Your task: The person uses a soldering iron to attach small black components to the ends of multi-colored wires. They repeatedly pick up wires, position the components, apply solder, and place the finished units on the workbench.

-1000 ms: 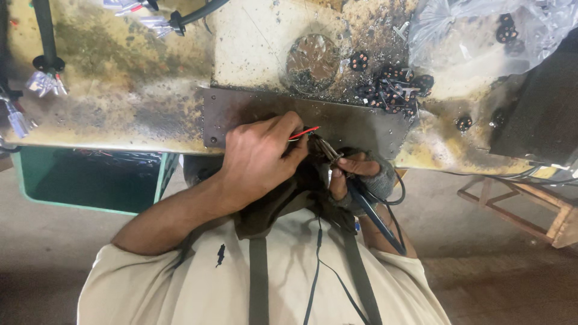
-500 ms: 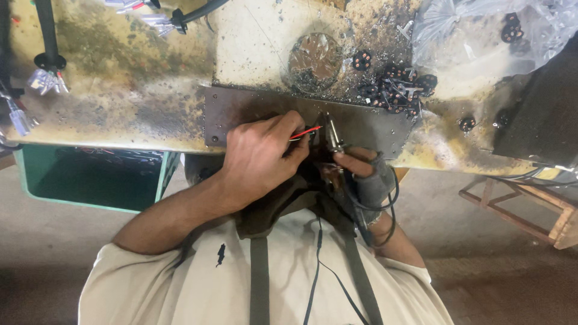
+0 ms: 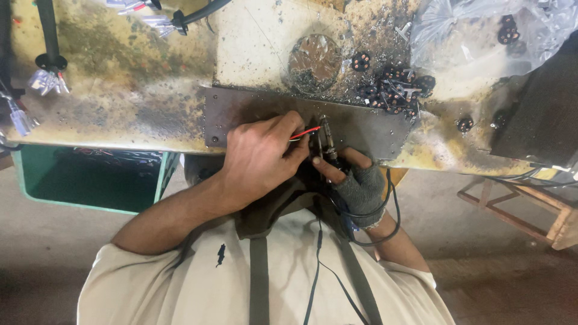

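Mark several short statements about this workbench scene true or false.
1. The right hand wears a grey fingerless glove. True.
2. The left hand pinches the red and black wires. True.
3. The clear plastic bag lies at the bench's left end. False: it lies at the upper right of the bench.
4. The green bin stands on top of the bench. False: it sits below the bench edge, on the left.
5. The small black round parts lie heaped just beyond the dark metal plate. True.
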Demonstrator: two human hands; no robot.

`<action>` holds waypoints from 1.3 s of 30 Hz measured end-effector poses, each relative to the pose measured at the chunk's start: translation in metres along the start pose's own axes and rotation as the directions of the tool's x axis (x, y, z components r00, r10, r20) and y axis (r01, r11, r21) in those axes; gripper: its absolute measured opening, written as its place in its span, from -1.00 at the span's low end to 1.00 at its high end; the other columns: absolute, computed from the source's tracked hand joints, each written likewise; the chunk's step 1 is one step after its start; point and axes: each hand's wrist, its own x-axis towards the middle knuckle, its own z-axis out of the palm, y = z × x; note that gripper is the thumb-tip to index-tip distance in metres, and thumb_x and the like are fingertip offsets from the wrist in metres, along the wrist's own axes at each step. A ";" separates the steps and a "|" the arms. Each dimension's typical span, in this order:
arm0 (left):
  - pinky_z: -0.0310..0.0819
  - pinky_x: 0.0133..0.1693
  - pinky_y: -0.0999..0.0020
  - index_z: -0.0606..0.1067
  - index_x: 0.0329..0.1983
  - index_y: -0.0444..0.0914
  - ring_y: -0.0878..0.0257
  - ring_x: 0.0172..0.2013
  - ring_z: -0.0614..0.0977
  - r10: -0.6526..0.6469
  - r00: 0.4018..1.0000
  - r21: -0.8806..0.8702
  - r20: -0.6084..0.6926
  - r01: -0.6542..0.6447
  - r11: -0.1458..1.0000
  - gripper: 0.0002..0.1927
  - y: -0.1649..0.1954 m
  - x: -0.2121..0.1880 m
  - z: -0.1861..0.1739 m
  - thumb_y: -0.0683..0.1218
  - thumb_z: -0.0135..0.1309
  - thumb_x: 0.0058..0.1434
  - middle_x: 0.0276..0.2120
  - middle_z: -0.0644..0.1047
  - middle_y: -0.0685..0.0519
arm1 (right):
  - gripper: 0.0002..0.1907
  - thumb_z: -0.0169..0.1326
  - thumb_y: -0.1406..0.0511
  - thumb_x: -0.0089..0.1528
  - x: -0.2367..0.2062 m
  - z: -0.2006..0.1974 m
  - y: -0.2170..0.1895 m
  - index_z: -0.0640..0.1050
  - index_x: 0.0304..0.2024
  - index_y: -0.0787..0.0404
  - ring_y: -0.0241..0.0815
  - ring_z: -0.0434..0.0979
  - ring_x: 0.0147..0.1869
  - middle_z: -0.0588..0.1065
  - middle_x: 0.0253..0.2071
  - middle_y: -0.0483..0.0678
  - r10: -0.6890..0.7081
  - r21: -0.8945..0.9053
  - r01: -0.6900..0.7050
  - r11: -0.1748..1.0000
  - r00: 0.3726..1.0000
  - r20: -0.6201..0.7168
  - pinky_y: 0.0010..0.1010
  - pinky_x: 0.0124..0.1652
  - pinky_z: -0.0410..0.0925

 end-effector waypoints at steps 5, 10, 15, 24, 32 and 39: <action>0.48 -0.42 0.06 0.44 -0.28 -0.24 -0.03 -0.41 0.64 -0.008 1.000 -0.001 0.003 0.008 1.000 -0.82 0.010 0.018 0.006 -0.11 0.21 0.20 -0.42 0.57 -0.02 | -0.62 0.30 0.36 0.17 0.015 -0.027 0.016 0.63 0.04 -0.05 0.03 0.51 -0.10 0.42 -0.07 0.00 -0.053 -0.045 0.059 0.997 0.991 0.123 -0.22 -0.19 0.38; 0.46 -0.42 0.03 0.44 -0.30 -0.23 -0.06 -0.43 0.63 -0.035 0.999 0.028 0.032 0.034 0.999 -0.81 0.032 0.013 0.009 -0.09 0.22 0.17 -0.45 0.57 -0.03 | -0.82 0.22 0.37 0.31 0.020 -0.054 0.028 0.60 -0.03 0.11 -0.34 0.57 -0.29 0.55 -0.30 -0.17 0.178 0.486 -0.273 0.830 0.956 0.233 -0.52 -0.28 0.41; 0.47 -0.39 0.02 0.44 -0.25 -0.25 -0.09 -0.38 0.62 -0.009 0.999 0.020 0.033 0.008 1.000 -0.76 0.055 -0.041 -0.034 -0.08 0.24 0.11 -0.41 0.56 -0.07 | -0.86 0.17 0.49 0.33 0.019 -0.033 -0.056 0.52 -0.07 0.30 -0.28 0.59 -0.12 0.57 -0.17 -0.01 0.351 0.461 -0.290 0.839 0.935 -0.051 -0.52 -0.18 0.42; 0.54 -0.34 0.12 0.50 -0.23 -0.23 -0.03 -0.35 0.65 0.031 0.997 -0.038 -0.070 -0.034 0.999 -0.72 0.082 -0.015 -0.028 -0.13 0.31 0.02 -0.29 0.55 -0.04 | -0.68 0.25 0.51 0.32 0.001 -0.027 -0.013 0.37 -0.09 0.15 -0.27 0.61 -0.16 0.59 -0.20 -0.11 0.290 0.393 -0.248 0.885 0.956 -0.050 -0.54 -0.13 0.36; 0.60 -0.26 0.33 0.65 -0.16 -0.26 0.14 -0.29 0.70 0.094 0.964 -0.238 -0.248 -0.154 0.959 -0.83 0.070 -0.044 -0.036 -0.22 0.36 0.19 -0.24 0.61 -0.03 | -0.58 0.22 0.43 0.33 0.001 -0.037 -0.044 0.19 -0.04 0.20 -0.34 0.55 -0.06 0.53 -0.11 -0.16 0.270 0.566 -0.159 0.809 0.955 -0.119 -0.55 -0.04 0.32; 0.60 -0.29 0.33 0.64 -0.23 -0.28 0.16 -0.33 0.69 0.130 0.955 -0.231 -0.266 -0.194 0.954 -0.86 0.071 -0.037 -0.022 -0.23 0.37 0.16 -0.29 0.62 -0.02 | -0.89 0.28 0.37 0.25 0.024 -0.062 -0.038 0.58 -0.31 0.08 -0.25 0.47 -0.24 0.56 -0.36 -0.23 0.306 0.097 -0.308 0.946 0.951 0.030 -0.38 -0.05 0.17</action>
